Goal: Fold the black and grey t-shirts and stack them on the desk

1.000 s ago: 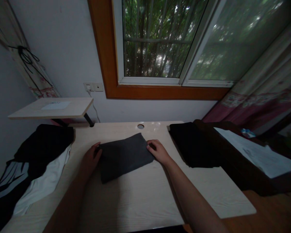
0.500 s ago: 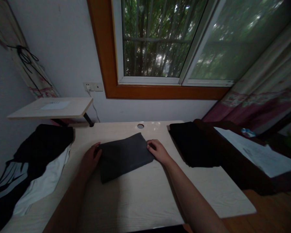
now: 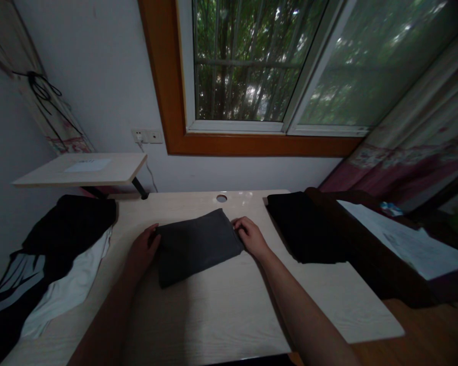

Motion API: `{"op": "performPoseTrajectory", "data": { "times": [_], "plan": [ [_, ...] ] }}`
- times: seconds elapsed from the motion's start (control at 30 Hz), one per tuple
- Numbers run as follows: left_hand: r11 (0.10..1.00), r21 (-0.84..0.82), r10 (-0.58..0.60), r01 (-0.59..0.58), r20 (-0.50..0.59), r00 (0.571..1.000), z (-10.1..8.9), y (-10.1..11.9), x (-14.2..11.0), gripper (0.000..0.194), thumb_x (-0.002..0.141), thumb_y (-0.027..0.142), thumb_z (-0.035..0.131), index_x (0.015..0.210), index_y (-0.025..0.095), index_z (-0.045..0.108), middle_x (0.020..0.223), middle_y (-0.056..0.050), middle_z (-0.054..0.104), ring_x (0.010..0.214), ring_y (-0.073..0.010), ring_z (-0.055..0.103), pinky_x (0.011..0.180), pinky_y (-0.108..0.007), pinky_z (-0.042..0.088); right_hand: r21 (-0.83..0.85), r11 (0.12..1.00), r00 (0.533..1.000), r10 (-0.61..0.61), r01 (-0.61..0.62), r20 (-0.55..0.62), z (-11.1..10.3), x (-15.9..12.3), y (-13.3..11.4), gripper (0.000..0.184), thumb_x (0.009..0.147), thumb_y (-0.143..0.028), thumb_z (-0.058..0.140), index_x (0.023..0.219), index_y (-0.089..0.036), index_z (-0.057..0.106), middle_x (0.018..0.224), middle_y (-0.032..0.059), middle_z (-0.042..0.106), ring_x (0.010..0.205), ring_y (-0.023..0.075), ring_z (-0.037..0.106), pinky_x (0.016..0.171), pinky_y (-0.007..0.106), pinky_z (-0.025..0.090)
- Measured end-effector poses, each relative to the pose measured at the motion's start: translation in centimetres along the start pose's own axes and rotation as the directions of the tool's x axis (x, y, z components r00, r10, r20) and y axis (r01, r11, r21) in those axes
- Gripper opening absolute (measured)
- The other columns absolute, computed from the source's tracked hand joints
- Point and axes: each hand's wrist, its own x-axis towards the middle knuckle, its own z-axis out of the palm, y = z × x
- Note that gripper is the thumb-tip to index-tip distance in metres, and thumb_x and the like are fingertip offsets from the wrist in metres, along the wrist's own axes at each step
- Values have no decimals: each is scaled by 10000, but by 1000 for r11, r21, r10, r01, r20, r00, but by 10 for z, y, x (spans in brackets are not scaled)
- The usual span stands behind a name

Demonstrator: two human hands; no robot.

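A dark grey folded garment (image 3: 198,246) lies flat on the pale wooden desk (image 3: 229,310), its long side slightly tilted. My left hand (image 3: 143,249) is at its left edge, thumb and fingers closed on the upper left corner. At the right edge, my right hand (image 3: 252,237) has its fingers bent together against the cloth near the upper right side. The fingertips of both hands are partly hidden, and the exact kind of garment does not show.
Black clothing with grey stripes (image 3: 68,223) lies over white cloth (image 3: 76,284) on the left. A folded black garment (image 3: 305,229) rests at the desk's right side. A small raised shelf (image 3: 84,175) stands back left; paper sheets (image 3: 404,239) lie on the right.
My right hand's fingers have shifted slightly up and right along the garment's edge. My left hand and the garment have stayed practically still.
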Motion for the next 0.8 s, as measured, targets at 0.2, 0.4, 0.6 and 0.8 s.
{"op": "performPoseTrajectory", "data": {
  "times": [0.2, 0.4, 0.6, 0.8],
  "plan": [
    [1000, 25, -5, 5, -2, 1000, 1, -1, 0, 549, 943, 495, 471, 1397, 200, 560, 1294, -139, 671, 1171, -288, 657, 1034, -488, 506, -3, 999, 999, -32, 32, -1, -1, 1, -4, 175, 769, -96, 447, 749, -247, 534, 877, 34, 614, 879, 220, 604, 824, 360, 463],
    [1000, 23, 2, -3, 4, 1000, 0, 1, 1, 529, 945, 489, 474, 1386, 213, 566, 1311, -130, 663, 1190, -283, 646, 1048, -481, 497, -35, 999, 1000, -19, 19, 8, -2, 1, -5, 162, 796, -113, 446, 748, -244, 528, 855, 26, 594, 859, 211, 591, 811, 344, 451],
    [1000, 7, 11, -11, 10, 1000, 1, -2, 1, 539, 954, 496, 466, 1397, 200, 546, 1318, -139, 653, 1206, -287, 638, 1056, -484, 492, -71, 997, 1000, 18, -17, 13, -1, 1, -4, 141, 923, -248, 496, 849, -239, 616, 890, 35, 644, 893, 218, 623, 843, 355, 474],
    [1000, 1, -5, 5, 10, 1000, 2, -4, 0, 544, 951, 493, 472, 1413, 211, 530, 1325, -137, 647, 1181, -287, 649, 1033, -485, 506, -10, 996, 996, 84, -83, 21, 0, 0, -8, 269, 971, -414, 551, 1137, -250, 687, 1093, 64, 721, 1029, 239, 664, 958, 395, 499]
  ]
}}
